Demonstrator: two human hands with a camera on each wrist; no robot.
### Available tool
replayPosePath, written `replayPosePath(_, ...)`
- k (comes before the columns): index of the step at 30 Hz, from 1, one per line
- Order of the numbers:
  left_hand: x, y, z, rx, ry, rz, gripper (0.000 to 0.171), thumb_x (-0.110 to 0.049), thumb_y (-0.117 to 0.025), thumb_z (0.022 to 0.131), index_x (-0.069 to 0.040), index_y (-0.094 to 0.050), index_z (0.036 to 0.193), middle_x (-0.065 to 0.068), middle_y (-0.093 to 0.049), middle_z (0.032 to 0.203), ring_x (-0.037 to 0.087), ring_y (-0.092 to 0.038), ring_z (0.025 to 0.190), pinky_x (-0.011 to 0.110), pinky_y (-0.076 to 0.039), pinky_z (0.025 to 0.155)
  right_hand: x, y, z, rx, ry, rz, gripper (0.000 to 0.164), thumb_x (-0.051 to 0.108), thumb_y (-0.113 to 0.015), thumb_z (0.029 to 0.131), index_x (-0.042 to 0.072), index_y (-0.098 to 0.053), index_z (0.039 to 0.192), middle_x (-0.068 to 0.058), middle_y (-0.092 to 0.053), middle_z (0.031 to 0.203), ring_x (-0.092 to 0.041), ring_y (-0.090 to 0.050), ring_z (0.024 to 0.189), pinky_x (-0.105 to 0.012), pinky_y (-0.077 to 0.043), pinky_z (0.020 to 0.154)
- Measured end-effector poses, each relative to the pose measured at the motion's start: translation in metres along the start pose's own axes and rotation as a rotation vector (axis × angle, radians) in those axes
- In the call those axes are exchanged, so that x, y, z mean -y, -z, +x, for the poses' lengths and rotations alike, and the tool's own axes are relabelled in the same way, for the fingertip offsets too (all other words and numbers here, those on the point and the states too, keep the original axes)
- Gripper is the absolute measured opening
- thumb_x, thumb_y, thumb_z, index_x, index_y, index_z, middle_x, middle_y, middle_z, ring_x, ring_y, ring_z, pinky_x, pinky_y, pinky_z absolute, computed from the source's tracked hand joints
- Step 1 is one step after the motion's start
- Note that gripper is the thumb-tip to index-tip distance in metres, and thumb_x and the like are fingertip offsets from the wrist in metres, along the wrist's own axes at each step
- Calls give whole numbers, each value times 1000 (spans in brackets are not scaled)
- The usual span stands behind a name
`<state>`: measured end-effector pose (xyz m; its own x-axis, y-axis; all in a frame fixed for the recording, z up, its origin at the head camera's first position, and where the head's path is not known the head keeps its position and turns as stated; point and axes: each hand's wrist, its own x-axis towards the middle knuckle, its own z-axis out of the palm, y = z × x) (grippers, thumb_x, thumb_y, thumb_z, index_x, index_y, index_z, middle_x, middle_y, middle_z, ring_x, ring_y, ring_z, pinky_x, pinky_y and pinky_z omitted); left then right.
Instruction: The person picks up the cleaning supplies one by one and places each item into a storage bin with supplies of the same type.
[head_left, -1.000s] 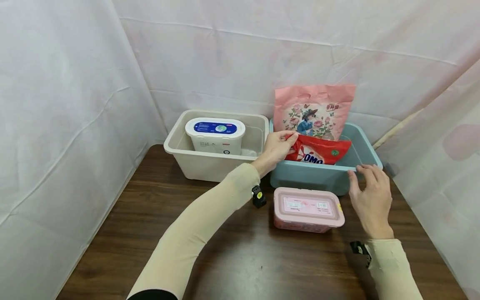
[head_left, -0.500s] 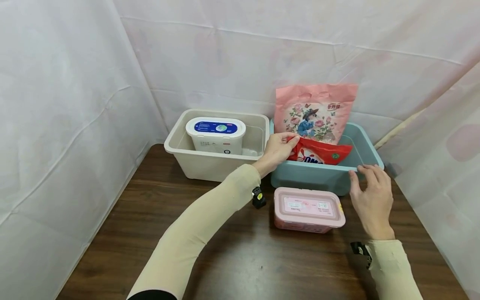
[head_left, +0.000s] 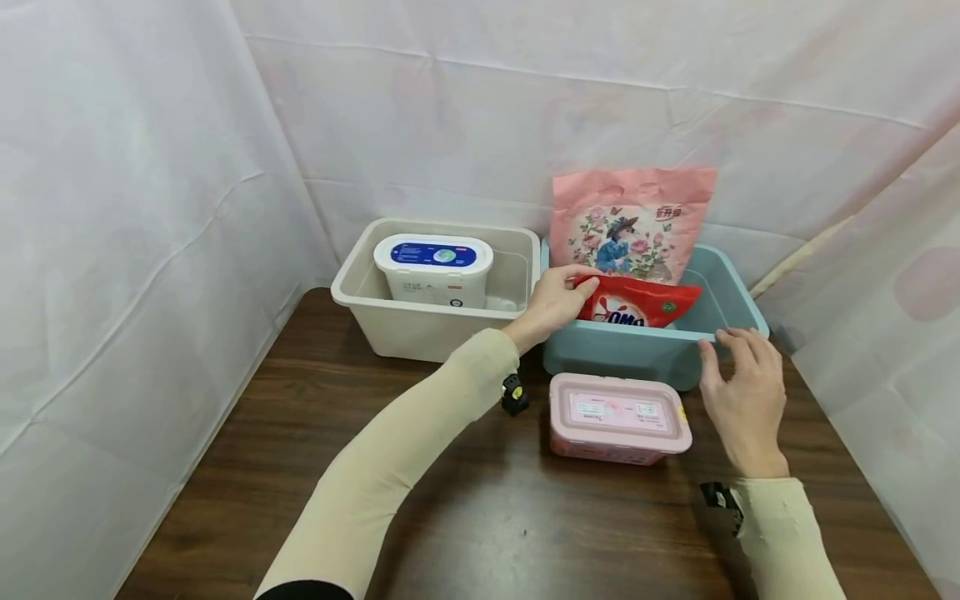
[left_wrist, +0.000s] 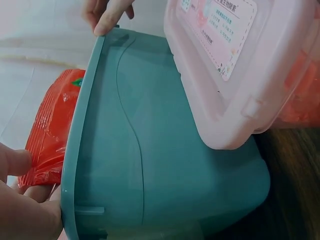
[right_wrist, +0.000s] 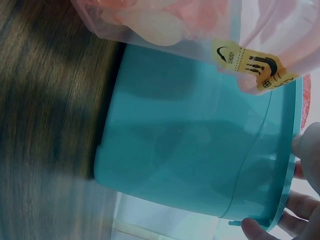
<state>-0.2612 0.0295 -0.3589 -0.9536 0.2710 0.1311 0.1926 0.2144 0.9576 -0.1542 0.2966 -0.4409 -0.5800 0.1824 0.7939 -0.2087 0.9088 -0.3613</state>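
A red OMO detergent bag (head_left: 633, 302) stands inside the light-blue bin (head_left: 622, 354), its top above the front rim. My left hand (head_left: 557, 298) pinches the bag's upper left edge; in the left wrist view the thumb (left_wrist: 17, 162) lies against the crimped red plastic. My right hand (head_left: 746, 396) grips the bin's rim at the front right corner, thumb outside, as the right wrist view shows with its fingers (right_wrist: 302, 205). Behind the red bag, a tall pink bag (head_left: 633, 221) with a flower-and-figure print leans upright in the same bin. The red bag's lower part is hidden.
A lidded pink plastic box (head_left: 618, 417) sits on the dark wooden table (head_left: 480, 517) just in front of the blue bin. To the left, a cream bin (head_left: 405, 329) holds a white tub (head_left: 438, 279) with a blue label. White curtains (head_left: 450, 117) enclose the back and sides.
The red bag has sunk slightly into the blue bin and shifted a little under my left hand, which still pinches it. My right hand stays at the bin's rim.
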Motion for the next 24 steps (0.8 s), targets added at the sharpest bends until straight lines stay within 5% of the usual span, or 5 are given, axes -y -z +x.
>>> replayPosePath(12, 8, 5, 2, -11, -140, 171, 24, -27, -67, 106, -15, -80, 122, 6, -81, 111, 16, -70, 88, 22, -49, 67, 3, -2, -1, 16, -2, -3, 31, 13, -75, 99, -9, -71, 121, -30, -68, 127, -53, -54, 137, -63, -39, 123)
replayPosePath(24, 15, 7, 4, -64, -302, 348, 22, -30, -66, 107, -19, -81, 120, -1, -82, 112, 14, -72, 94, 26, -55, 81, 3, -1, -1, 0, 0, -16, 32, 13, -75, 100, -9, -71, 122, -29, -68, 128, -53, -54, 135, -61, -39, 124)
